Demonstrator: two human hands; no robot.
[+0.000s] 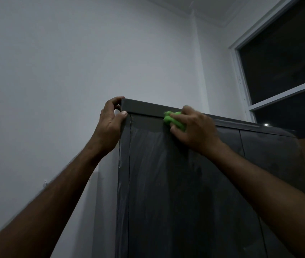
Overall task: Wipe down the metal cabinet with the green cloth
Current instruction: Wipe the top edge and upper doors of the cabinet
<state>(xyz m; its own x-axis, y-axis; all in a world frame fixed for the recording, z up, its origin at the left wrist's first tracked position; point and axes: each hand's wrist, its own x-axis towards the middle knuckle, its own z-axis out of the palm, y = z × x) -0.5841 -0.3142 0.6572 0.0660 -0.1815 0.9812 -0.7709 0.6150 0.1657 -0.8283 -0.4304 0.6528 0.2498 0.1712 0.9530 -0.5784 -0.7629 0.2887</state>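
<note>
A tall dark grey metal cabinet (176, 183) fills the lower middle of the head view, its doors streaked with dust and wipe marks. My left hand (110, 121) grips the cabinet's top left corner, fingers hooked over the top edge and thumb on the front. My right hand (194, 129) holds a bunched green cloth (174, 121) pressed against the upper front of the left door, just under the top rim. Most of the cloth is hidden under my fingers.
A white wall (55, 71) stands behind and left of the cabinet. A dark window (287, 67) with a white frame is at the upper right, close to the cabinet's right side. The ceiling is near above.
</note>
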